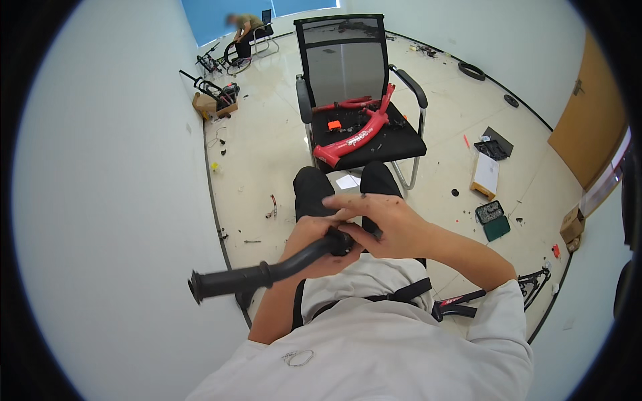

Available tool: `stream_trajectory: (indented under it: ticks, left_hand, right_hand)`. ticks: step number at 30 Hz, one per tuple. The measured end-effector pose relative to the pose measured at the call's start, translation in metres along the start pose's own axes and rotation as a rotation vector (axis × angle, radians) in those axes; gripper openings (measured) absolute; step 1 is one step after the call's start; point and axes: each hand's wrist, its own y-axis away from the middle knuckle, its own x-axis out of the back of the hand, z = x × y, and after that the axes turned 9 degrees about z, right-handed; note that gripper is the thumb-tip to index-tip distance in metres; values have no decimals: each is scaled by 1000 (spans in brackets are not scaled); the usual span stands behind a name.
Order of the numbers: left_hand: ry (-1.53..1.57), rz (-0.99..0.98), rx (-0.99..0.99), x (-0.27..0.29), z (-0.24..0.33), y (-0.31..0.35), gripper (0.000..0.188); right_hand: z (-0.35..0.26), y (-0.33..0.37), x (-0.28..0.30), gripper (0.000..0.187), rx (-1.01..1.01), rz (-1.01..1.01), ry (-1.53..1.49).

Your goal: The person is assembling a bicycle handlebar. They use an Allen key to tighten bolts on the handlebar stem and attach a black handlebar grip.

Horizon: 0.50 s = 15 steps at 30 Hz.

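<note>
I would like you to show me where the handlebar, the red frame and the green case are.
Handlebar (289,266): head view, the bend of its tube.
Red frame (365,136): head view, its thick tube.
Green case (497,230): head view, its plain green half.

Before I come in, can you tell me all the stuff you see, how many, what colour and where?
handlebar: one, black, held left of centre
office chair: one, black, straight ahead
bike frame: seemingly one, red, on the chair
dark frame: one, black and red, lower right
case: one, green, open, right
flat box: one, white and brown, right
tyre-like rings: two, black, far right
cardboard boxes: at least two, brown, far left and right edge
door: one, brown, right
seated person: one, olive top, far left
small parts: too many to count, mixed, scattered
shirt: one, white, bottom
left hand: one, bare, gripping the handlebar
right hand: one, bare, by its inner end
</note>
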Motion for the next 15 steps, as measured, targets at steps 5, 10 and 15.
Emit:
stream_trajectory:
  ticks: [5, 10, 15]
  left_hand:
    - [182, 6, 168, 10, -5, 0, 19]
    - [136, 48, 188, 18, -4, 2, 25]
    - [125, -29, 194, 16, -1, 1, 23]
  right_hand:
    - [11, 3, -3, 23, 446, -9, 220]
    - [11, 8, 4, 26, 236, 14, 201]
    - [26, 4, 20, 26, 83, -87, 145]
